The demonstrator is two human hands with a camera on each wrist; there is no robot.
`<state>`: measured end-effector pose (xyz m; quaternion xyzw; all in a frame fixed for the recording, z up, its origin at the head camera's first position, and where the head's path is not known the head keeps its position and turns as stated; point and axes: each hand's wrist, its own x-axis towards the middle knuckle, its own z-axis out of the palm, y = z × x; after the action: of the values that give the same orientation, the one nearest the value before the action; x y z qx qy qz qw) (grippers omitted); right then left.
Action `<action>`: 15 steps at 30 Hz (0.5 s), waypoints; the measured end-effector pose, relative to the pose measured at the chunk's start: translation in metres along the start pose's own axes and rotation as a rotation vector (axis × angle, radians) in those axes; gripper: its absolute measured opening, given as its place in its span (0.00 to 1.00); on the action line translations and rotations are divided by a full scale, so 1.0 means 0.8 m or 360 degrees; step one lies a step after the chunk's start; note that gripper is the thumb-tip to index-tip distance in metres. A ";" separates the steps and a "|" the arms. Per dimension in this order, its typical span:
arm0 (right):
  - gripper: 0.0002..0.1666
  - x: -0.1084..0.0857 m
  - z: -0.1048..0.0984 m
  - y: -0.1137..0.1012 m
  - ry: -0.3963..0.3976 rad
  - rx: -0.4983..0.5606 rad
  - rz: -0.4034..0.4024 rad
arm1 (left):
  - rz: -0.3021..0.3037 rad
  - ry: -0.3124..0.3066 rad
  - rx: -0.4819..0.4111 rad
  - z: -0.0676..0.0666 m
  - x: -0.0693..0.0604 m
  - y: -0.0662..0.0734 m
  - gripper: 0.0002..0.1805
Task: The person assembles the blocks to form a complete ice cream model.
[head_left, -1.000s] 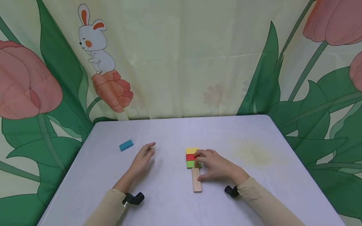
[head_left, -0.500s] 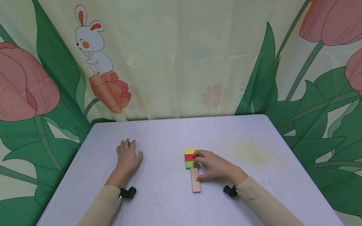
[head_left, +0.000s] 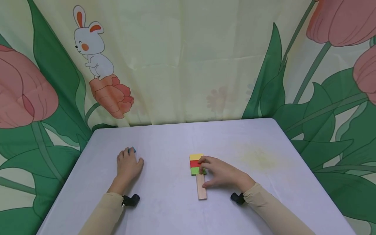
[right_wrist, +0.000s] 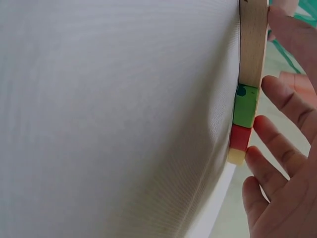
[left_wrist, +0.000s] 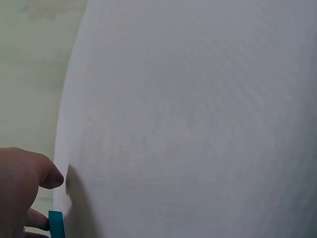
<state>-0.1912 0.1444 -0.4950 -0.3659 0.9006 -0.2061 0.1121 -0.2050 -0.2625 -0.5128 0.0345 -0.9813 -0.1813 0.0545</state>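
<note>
My left hand (head_left: 128, 168) is over a blue block (head_left: 134, 149). Most of that block is hidden in the head view. In the left wrist view, fingertips touch the blue block (left_wrist: 56, 224) while the thumb stays apart from it. On the right, a yellow block (head_left: 195, 157), a red block (head_left: 194, 164) and a green block (head_left: 195, 171) lie edge to edge, with a plain wooden block (head_left: 201, 191) running from the green one towards me. My right hand (head_left: 224, 173) rests its fingertips on the coloured blocks, its thumb at the wooden one.
A white cloth covers the table (head_left: 167, 209), with a faint yellowish stain (head_left: 259, 158) at the right. Behind hangs a curtain (head_left: 164, 65) printed with tulips and a rabbit. A black wrist camera (head_left: 131, 200) sits below the left hand.
My left hand has moved left from beside the blue block to over it, its fingertips now touching it. The right hand stays on the row of blocks. The head view has shifted slightly.
</note>
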 end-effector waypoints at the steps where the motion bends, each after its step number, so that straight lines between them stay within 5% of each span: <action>1: 0.23 0.000 0.000 0.000 -0.0003 0.0000 0.0002 | -0.0005 -0.0007 0.0005 0.000 0.000 0.001 0.39; 9: 0.23 0.001 0.002 0.000 -0.0015 0.0022 0.0033 | -0.0036 -0.0030 0.0031 0.002 0.002 0.008 0.38; 15: 0.22 0.000 0.001 -0.001 -0.0002 0.0058 0.0044 | 0.0062 -0.0039 0.0041 0.006 0.005 0.019 0.37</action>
<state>-0.1902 0.1436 -0.4952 -0.3514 0.9016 -0.2208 0.1221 -0.2101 -0.2469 -0.5116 0.0140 -0.9847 -0.1679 0.0455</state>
